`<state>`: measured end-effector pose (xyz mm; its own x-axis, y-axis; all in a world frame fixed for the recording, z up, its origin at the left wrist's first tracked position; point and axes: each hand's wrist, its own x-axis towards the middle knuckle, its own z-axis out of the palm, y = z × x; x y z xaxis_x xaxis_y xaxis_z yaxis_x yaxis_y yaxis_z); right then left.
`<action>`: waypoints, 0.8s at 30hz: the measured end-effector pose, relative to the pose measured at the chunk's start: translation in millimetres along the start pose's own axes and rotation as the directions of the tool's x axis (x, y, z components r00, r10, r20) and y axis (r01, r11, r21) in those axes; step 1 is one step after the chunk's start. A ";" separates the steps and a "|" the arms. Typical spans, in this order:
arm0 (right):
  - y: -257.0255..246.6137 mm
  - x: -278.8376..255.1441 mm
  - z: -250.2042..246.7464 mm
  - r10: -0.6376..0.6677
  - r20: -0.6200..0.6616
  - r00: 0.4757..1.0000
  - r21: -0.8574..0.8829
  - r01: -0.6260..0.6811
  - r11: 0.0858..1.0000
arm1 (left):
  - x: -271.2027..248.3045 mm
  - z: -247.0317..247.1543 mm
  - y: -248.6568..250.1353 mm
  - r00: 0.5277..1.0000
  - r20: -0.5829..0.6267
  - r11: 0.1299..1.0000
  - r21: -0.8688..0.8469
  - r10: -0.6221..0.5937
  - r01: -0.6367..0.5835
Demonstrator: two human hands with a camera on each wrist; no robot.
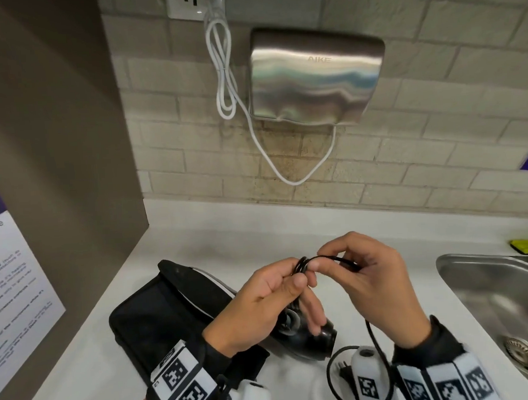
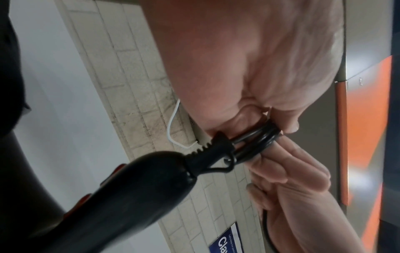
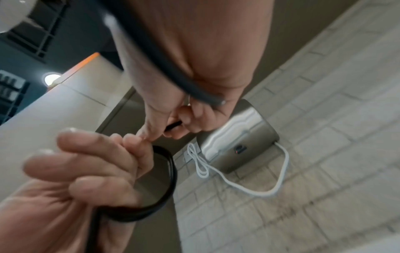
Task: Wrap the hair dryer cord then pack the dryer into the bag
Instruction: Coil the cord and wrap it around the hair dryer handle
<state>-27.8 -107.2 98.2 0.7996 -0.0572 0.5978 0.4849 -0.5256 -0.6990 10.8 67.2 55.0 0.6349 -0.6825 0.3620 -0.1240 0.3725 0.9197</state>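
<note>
Left of the hands, a flat black fabric bag point(image 1: 158, 312) lies on the white worktop point(image 1: 197, 243), likely kept near for packing. The left hand point(image 1: 270, 294) pinches coiled loops of thin black cord point(image 1: 302, 263), the glossy black hair dryer point(image 1: 306, 335) beneath it; the right hand point(image 1: 370, 273) pinches the cord's free length, seemingly feeding another loop.

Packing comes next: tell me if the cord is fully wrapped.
Not fully: coils sit in the left hand, but loose cord and plug trail on the counter.

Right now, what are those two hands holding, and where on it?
Left hand pinches the black cord's coiled loops; right hand pinches the strand beside them.
</note>
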 end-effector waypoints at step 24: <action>8.0 -73.6 -18.9 0.046 0.375 0.926 -0.706 0.253 0.662 | 2.7 3.5 -10.7 0.944 -0.327 0.982 -0.187 -0.034 -0.029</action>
<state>-89.5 -123.2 56.0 0.8955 0.2409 0.3744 0.2732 -0.9613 -0.0349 11.2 59.2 46.7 0.8534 -0.4514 0.2606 0.0025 0.5034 0.8640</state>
